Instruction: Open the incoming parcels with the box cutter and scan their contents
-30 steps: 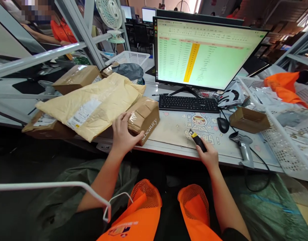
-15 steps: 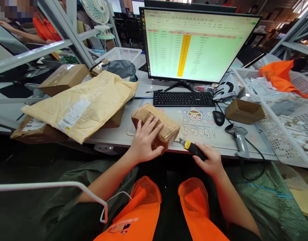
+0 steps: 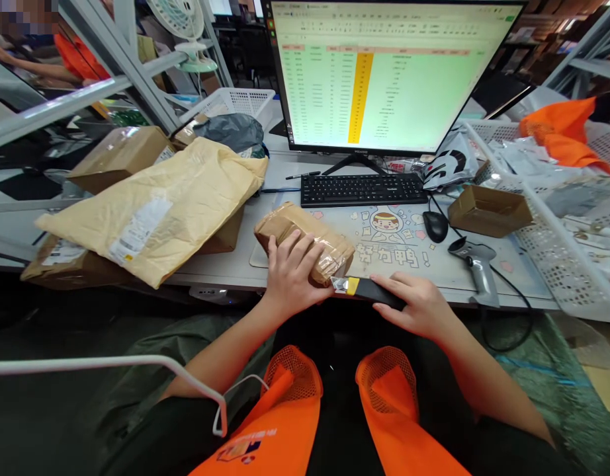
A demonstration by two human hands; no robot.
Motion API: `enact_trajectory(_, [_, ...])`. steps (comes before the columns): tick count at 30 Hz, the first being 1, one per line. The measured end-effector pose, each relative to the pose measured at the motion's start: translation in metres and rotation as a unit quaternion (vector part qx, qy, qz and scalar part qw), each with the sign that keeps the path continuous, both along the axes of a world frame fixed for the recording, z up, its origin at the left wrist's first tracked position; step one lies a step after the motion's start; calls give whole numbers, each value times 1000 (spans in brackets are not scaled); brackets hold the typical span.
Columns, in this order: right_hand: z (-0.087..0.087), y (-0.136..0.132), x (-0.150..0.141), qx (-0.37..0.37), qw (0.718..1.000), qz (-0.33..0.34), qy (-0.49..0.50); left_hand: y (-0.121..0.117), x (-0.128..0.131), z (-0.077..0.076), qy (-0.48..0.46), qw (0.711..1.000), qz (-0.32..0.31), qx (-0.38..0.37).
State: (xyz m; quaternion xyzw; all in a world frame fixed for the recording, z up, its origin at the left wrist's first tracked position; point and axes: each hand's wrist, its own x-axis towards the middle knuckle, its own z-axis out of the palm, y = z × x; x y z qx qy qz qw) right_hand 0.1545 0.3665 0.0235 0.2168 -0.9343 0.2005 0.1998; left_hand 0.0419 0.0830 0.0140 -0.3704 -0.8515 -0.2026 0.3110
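Note:
A small brown cardboard box [image 3: 329, 248] wrapped in clear tape lies at the desk's front edge. My left hand [image 3: 294, 274] grips it, fingers over the top and thumb along the near side. In my right hand [image 3: 418, 301] is a black and yellow utility knife [image 3: 373, 292], pointing left. Its metal tip is at the box's lower right corner, close to my left thumb; whether the blade cuts into the tape I cannot tell.
A padded yellow mailer [image 3: 186, 198] lies over boxes on the left. Behind stand a keyboard [image 3: 359, 190] and monitor [image 3: 384, 86]. To the right are a mouse [image 3: 435, 226], a barcode scanner [image 3: 478, 268], an open carton [image 3: 488, 211] and a white basket [image 3: 563, 251].
My right hand has brought the knife left and slightly down, so its tip now meets the box's corner. My left hand stays on the box. The view has shifted slightly.

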Motion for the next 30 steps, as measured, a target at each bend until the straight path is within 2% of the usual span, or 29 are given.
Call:
enact_trajectory(7, [9, -9, 0, 16, 1000, 7, 5, -2, -2, -3, 15, 1000, -13, 1])
enact_trajectory(11, [7, -9, -4, 30, 999, 2, 32, 0, -3, -3, 41, 999, -29, 14])
enact_trajectory(14, [-1, 15, -18, 21, 999, -19, 25, 2, -1, -4, 35, 999, -23, 17])
enact_trajectory(17, [-13, 51, -32, -5, 993, -112, 17, 2, 1, -5, 19, 1000, -10, 5])
enact_trajectory(19, [-20, 67, -33, -36, 987, -157, 6, -3, -2, -5, 24, 1000, -15, -2])
enact_trajectory(21, [-22, 71, -25, -89, 983, -161, -21, -13, -10, -4, 32, 998, -48, -10])
enact_trajectory(23, [-16, 62, -10, -142, 978, -142, -60, -25, -23, -3, 31, 995, -89, -26])
enact_trajectory(25, [-1, 44, 4, -156, 975, -123, -100, -32, -38, -3, 35, 992, -118, -33])
enact_trajectory(27, [20, 22, 12, -128, 977, -98, -137, -32, -49, -4, 61, 988, -145, -11])
enact_trajectory(30, [52, -4, 10, -55, 981, -79, -169, -19, -52, -8, 97, 980, -167, 37])
